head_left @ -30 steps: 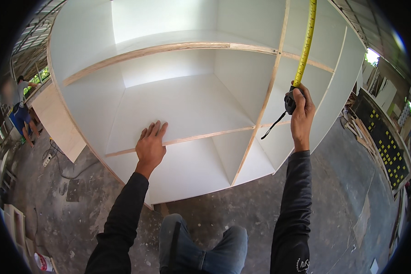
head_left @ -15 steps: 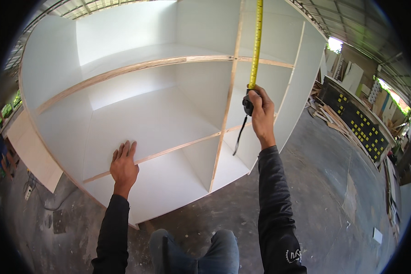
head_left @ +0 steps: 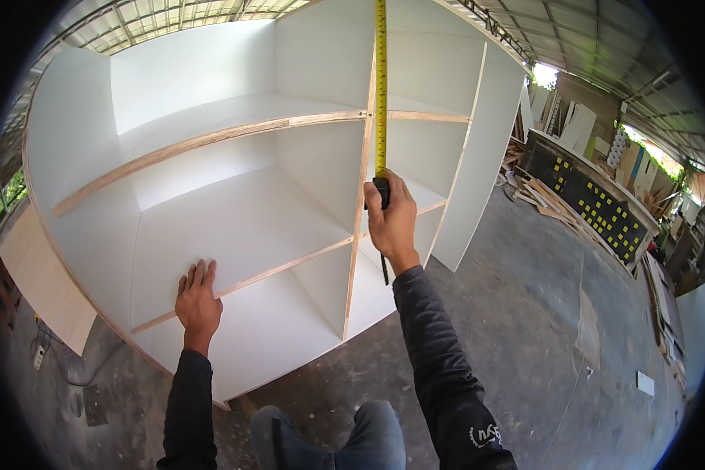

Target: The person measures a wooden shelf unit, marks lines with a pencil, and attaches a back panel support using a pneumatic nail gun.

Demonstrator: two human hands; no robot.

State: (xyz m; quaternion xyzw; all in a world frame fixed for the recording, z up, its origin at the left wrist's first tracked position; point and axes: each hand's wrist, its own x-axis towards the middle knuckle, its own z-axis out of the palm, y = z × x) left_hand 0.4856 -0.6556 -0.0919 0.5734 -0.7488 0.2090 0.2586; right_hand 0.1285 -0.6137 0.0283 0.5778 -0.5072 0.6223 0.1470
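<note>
A large white shelf cabinet [head_left: 235, 211] with bare plywood edges stands in front of me. My left hand [head_left: 198, 301] lies flat, fingers apart, on the front edge of a lower shelf. My right hand [head_left: 392, 219] grips a black tape measure case [head_left: 381, 190], held against the vertical divider [head_left: 360, 204]. The yellow tape blade [head_left: 381, 86] runs straight up from the case along that divider and out of the picture's top. A black strap hangs below my right hand.
Concrete floor [head_left: 525, 329] lies to the right, with stacked boards and a dark panel with yellow squares [head_left: 595, 207] beyond. A loose white panel [head_left: 47, 282] leans at the left. My knee [head_left: 329, 435] shows at the bottom.
The view has swung to the right, so the cabinet and both hands sit further left in the picture. My right hand with the tape now lies on the middle divider; my left hand stays on the shelf edge.
</note>
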